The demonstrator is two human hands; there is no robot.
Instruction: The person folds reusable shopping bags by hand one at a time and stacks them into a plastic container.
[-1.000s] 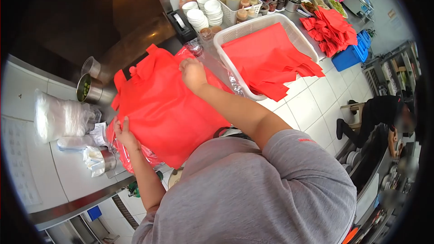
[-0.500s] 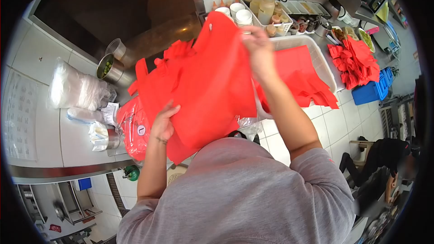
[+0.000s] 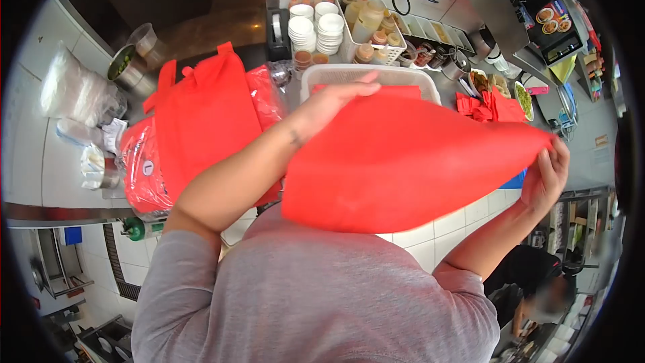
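Observation:
A red fabric bag (image 3: 403, 168) is stretched across in front of my chest, its right part blurred by motion. My right hand (image 3: 547, 171) grips its far right corner with bent fingers. My left hand (image 3: 332, 104) lies against the bag's upper left edge, fingers stretched out. Beneath my left forearm, more red bags (image 3: 208, 114) with handles rest on a clear plastic pack (image 3: 142, 185) marked L. Behind the held bag, a white plastic basket (image 3: 322, 75) contains red fabric, mostly hidden.
White cups (image 3: 329, 30) and a basket of sauce bottles (image 3: 366, 20) stand along the back wall. More red bags (image 3: 497, 104) lie at the right of the counter. A metal pot (image 3: 131, 70) and plastic bags (image 3: 77, 87) are on the left. A co-worker (image 3: 537, 282) is at lower right.
The red bag has moved right, off the pile and in front of the basket. My right hand has swung out to the right with its corner; my left hand has followed rightward.

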